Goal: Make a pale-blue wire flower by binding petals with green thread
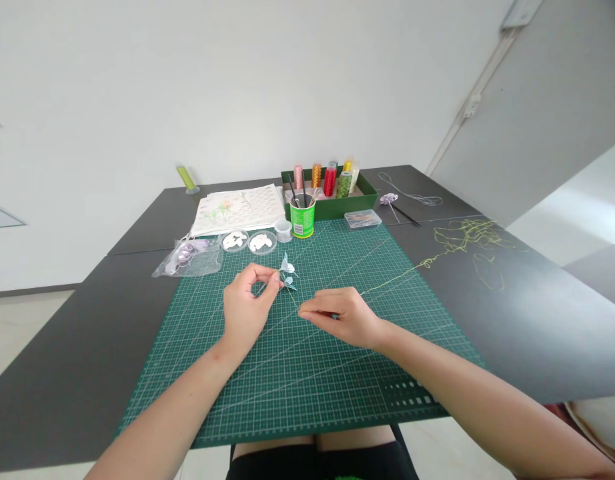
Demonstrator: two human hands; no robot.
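Note:
Over the green cutting mat (267,400), my left hand (250,300) pinches the base of small pale blue flowers (287,265) between thumb and fingertips. The petals point away to the right of the fingertips. My right hand (342,313) is closed at the fingertips on a thin yellow-green thread (392,276). A short taut stretch of it runs from the flowers to my right fingers. Beyond that hand the thread trails across the mat to a loose tangle (467,235) on the dark table.
Behind my hands stand two dishes of white pieces (261,243), a green can of tools (302,220), and a green box (367,202) with thread spools. Paper sheets (242,210) and a plastic bag (187,259) lie left; a clear case (362,219) lies right.

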